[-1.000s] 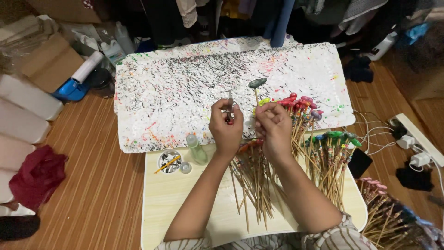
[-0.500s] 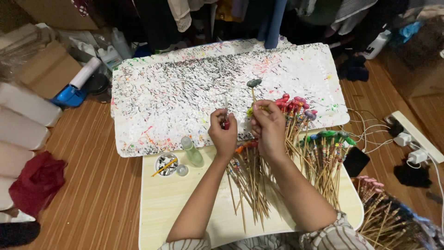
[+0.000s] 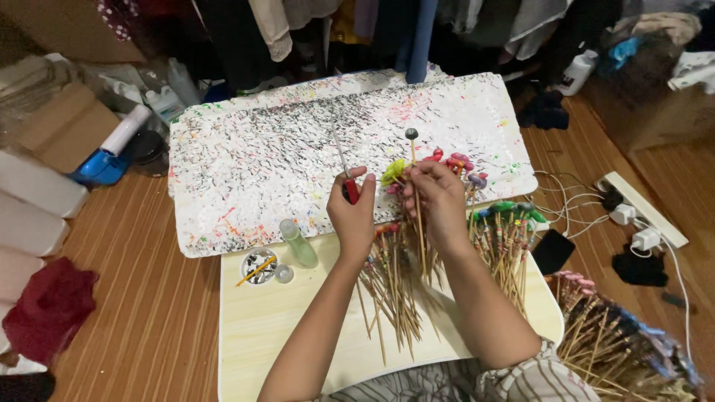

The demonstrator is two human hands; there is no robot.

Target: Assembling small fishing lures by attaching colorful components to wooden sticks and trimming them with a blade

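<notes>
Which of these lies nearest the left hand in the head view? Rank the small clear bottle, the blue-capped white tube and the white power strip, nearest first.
Measured from the left hand:
1. Small clear bottle, just below and to its left, on the pale table.
2. Blue-capped white tube, far left, on the wooden floor.
3. White power strip, far right, past the right hand.

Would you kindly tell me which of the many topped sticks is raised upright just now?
The dark-topped stick in the right hand; it stands over the speckled board, while the others lie flat.
</notes>
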